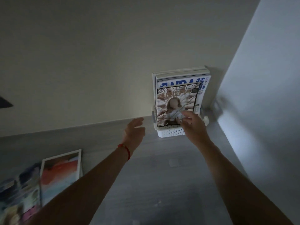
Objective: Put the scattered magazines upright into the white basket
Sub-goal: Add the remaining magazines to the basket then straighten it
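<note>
White basket (170, 132) right of centre, against the wall, magazines upright inside; front magazine (176, 103) leans back on the rest. Right hand (194, 125) touches its lower cover, grip loosely curled, cannot tell if pinching. Left hand (134, 129) beside basket, grip wide, empty. Seat it straight, bottom edge fully down. Loose magazines (60, 168) lower left on bench (162, 176), still to collect; nothing blocks.

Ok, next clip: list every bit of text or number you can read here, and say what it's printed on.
"NBA" in large blue letters, followed by a partly hidden Chinese character: masthead of the rear magazine in the white basket.
"2024", vertical, at that masthead's right end; blurred, likely.
"青少年文学": top line of the front magazine.
"推理世界": its second line, blurred, likely.
Small print on both covers: unreadable.
Flat magazines lower left: no legible text.
</note>
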### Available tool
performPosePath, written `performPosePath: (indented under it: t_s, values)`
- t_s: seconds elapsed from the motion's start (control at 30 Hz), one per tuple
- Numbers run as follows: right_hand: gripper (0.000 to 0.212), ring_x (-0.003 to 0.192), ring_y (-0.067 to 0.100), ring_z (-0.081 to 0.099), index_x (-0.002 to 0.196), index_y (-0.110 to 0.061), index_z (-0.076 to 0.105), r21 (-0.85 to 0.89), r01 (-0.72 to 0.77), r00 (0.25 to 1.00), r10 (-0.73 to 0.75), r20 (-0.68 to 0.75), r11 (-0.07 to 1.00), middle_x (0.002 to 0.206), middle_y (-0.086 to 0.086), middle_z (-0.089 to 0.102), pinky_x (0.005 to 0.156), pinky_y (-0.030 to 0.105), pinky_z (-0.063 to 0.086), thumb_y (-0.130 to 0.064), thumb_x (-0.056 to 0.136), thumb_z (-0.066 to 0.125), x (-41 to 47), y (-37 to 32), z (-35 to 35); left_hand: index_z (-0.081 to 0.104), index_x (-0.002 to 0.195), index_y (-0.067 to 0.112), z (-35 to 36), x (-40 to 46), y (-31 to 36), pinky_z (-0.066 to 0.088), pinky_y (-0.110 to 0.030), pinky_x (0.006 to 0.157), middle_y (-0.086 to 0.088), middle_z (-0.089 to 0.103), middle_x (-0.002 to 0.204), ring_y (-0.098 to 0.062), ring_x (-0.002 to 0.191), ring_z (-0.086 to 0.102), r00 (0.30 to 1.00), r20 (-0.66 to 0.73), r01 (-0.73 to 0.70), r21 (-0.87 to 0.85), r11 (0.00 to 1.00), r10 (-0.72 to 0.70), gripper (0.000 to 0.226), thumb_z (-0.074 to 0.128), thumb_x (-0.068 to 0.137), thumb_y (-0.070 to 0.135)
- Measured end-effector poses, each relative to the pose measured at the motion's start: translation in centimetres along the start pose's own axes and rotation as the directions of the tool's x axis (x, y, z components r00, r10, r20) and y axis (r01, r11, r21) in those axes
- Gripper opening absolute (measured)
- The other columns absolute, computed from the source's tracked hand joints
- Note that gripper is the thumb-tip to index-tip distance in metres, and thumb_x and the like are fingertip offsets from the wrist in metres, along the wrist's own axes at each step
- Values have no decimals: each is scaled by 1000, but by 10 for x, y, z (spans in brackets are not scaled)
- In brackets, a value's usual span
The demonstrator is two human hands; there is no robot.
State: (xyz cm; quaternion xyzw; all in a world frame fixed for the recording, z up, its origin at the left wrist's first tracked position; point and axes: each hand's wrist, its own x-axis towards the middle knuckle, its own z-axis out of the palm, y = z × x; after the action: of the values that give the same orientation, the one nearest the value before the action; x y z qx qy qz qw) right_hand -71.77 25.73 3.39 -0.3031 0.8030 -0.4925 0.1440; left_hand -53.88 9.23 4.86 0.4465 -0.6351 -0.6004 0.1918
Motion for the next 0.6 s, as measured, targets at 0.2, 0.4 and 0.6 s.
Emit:
performPosePath:
  t_s: [0.2,0.4,0.6]
  values:
    - [26,81,-10,64,109,-14,73,-5,-24,989,25,146,1000,101,-5,74,71,1,45,-3,88,63,-84,-28,77,68,111,17,-111,-71,-66,58,-44,81,-4,71,115,-22,91,70,989,-119,-65,222,973,93,41,55,83,-10]
    - [13,78,3,68,103,-15,74,-46,-39,948,52,315,998,89,-6,75,73,17,51,-14,90,69,-170,-60,205,70,113,13,-230,-122,-133,52,-33,88,-8,69,114,-26,104,64,976,-215,56,378,924,29,43,55,78,-9]
    - [33,91,8,68,120,-16,63,-66,-44,844,72,531,997,100,-6,69,77,15,51,-12,88,64,-240,-111,319,66,119,16,-337,-142,-184,43,-44,103,-11,62,129,-32,123,48,959,-283,161,580,798,12,50,57,75,-5]
